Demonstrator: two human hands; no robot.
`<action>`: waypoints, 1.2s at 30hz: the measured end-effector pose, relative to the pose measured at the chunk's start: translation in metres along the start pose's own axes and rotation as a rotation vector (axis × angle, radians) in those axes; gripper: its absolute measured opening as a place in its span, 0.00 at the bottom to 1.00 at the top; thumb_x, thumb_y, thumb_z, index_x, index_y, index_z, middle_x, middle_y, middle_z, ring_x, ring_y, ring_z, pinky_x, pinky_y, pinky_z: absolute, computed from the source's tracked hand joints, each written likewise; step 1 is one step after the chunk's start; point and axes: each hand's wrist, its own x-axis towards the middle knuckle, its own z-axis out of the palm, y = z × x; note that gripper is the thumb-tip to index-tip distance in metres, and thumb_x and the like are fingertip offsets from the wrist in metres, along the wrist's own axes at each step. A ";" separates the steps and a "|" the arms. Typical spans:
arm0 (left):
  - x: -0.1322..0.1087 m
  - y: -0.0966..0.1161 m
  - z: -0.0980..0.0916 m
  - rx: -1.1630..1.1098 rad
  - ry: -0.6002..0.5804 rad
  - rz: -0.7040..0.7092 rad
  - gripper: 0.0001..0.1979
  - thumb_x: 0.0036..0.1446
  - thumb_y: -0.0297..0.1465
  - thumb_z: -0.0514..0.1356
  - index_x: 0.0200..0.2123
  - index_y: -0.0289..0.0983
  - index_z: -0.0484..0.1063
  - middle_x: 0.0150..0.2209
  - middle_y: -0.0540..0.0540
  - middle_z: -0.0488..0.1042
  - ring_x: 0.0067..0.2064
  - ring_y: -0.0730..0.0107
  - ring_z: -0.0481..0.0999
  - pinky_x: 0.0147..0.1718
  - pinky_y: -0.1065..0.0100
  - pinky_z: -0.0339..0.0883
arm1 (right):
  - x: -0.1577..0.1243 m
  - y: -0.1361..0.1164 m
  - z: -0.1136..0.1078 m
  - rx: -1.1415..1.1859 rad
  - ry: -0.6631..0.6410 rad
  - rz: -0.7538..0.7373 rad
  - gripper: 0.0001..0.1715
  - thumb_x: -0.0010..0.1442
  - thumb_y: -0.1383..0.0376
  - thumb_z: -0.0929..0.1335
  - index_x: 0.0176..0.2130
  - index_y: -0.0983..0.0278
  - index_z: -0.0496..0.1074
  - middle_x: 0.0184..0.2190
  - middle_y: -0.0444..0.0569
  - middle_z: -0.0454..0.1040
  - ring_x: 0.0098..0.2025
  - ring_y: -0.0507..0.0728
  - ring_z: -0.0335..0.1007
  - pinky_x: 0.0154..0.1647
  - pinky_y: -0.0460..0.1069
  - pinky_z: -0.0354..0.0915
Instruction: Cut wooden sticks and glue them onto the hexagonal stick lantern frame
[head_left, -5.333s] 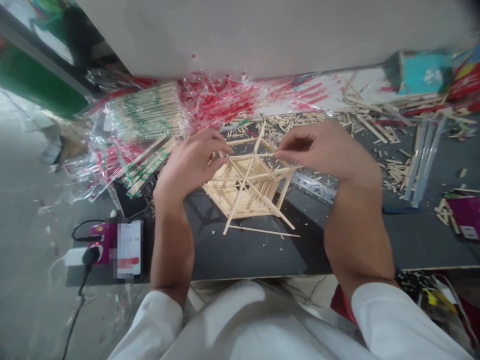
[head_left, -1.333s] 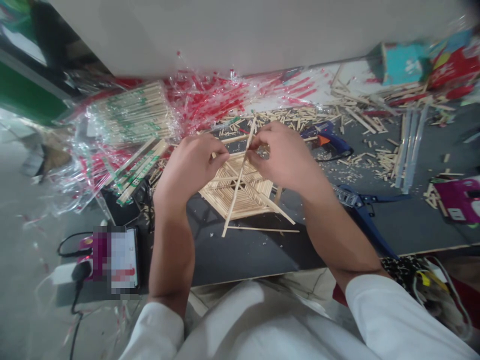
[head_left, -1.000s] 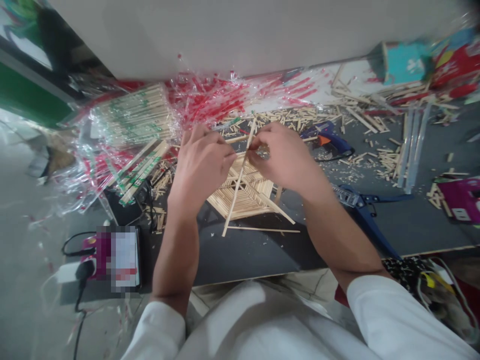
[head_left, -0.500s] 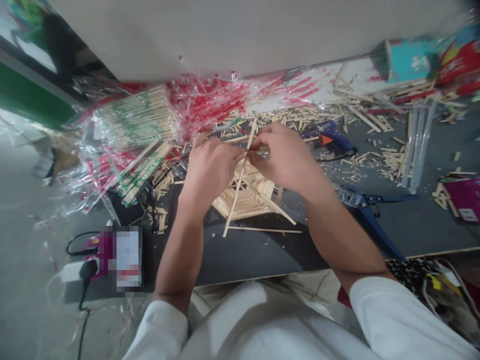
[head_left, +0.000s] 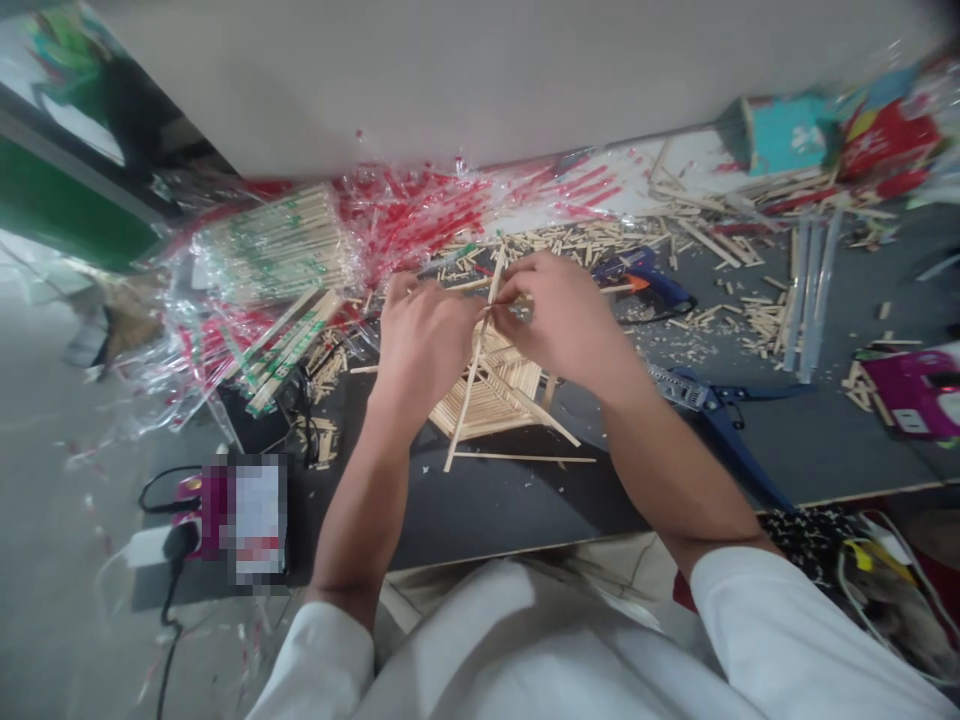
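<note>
The left hand (head_left: 429, 335) has been brought to the right hand (head_left: 566, 312), by whose fingers a long stick (head_left: 459, 428) of the wooden frame (head_left: 495, 405), toward the near edge of the surface (head_left: 525, 512), is pinched, apparently for two-handed work, the left grip being impossible to tell.

At our twelve o'clock sits a pale, hexagonal wooden-stick web (head_left: 496, 402), its long spoke (head_left: 460, 420) slanting from one to seven.
</note>
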 end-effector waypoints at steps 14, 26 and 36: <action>-0.051 0.048 -0.027 0.075 0.358 0.184 0.16 0.78 0.24 0.53 0.47 0.36 0.82 0.40 0.44 0.84 0.43 0.60 0.82 0.42 0.63 0.72 | -0.065 -0.023 -0.032 0.313 0.292 -0.216 0.09 0.67 0.64 0.72 0.39 0.59 0.86 0.34 0.44 0.86 0.34 0.55 0.76 0.43 0.52 0.68; -0.133 0.115 0.010 0.128 0.541 0.237 0.14 0.73 0.17 0.54 0.49 0.33 0.79 0.37 0.45 0.85 0.36 0.64 0.77 0.33 0.62 0.68 | -0.173 -0.020 -0.015 0.211 0.338 -0.316 0.09 0.74 0.63 0.71 0.42 0.59 0.84 0.33 0.44 0.86 0.34 0.55 0.76 0.40 0.53 0.64; -0.197 0.101 0.118 -0.040 0.418 0.049 0.21 0.64 0.15 0.56 0.51 0.36 0.84 0.45 0.40 0.88 0.37 0.61 0.81 0.36 0.63 0.75 | -0.211 0.020 0.070 0.301 0.067 -0.167 0.06 0.68 0.66 0.74 0.40 0.58 0.86 0.37 0.48 0.89 0.39 0.59 0.81 0.46 0.54 0.65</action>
